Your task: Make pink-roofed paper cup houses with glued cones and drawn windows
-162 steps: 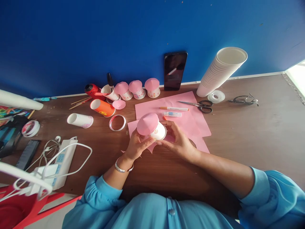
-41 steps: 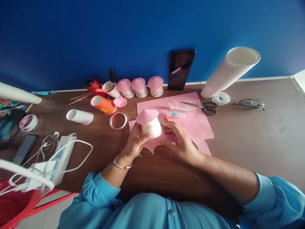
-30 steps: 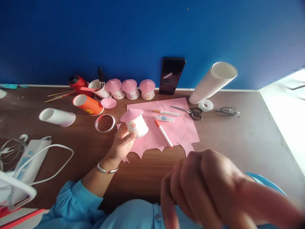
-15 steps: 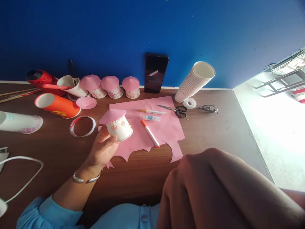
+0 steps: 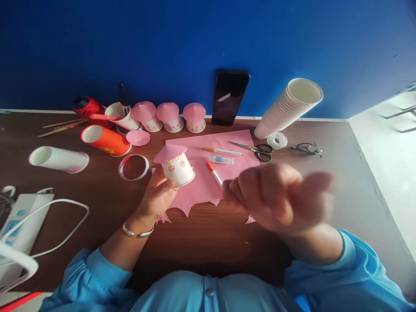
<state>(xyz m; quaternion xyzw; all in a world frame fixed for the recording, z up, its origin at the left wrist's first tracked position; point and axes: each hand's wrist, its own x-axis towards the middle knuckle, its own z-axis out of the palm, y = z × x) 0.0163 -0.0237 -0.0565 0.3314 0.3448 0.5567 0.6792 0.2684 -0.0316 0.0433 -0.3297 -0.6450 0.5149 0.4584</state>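
My left hand (image 5: 159, 195) grips a small white paper cup (image 5: 179, 174), turned upside down and drawn with orange hearts and lines. A pink paper cone (image 5: 169, 153) sits on it like a roof. Curled into a loose fist, my right hand (image 5: 276, 197) is raised over the right front of the table and blurred by motion; nothing shows in it. Beneath the cup lies cut pink paper (image 5: 198, 186), with an orange marker (image 5: 214, 174), another marker (image 5: 223, 151), a glue stick (image 5: 220, 160) and scissors (image 5: 256, 150) on it.
Along the blue wall stand several pink-roofed cups (image 5: 194, 118), a phone (image 5: 230, 97) and a leaning cup stack (image 5: 286, 108). Right of the paper are a tape roll (image 5: 277, 140) and glasses (image 5: 306, 149). At left are an orange cup (image 5: 107, 141), a cardboard ring (image 5: 121, 170) and a white cable (image 5: 87, 212).
My right hand has dropped away from close to the camera to over the table's right side. The view has shifted left; my left hand still holds the roofed cup.
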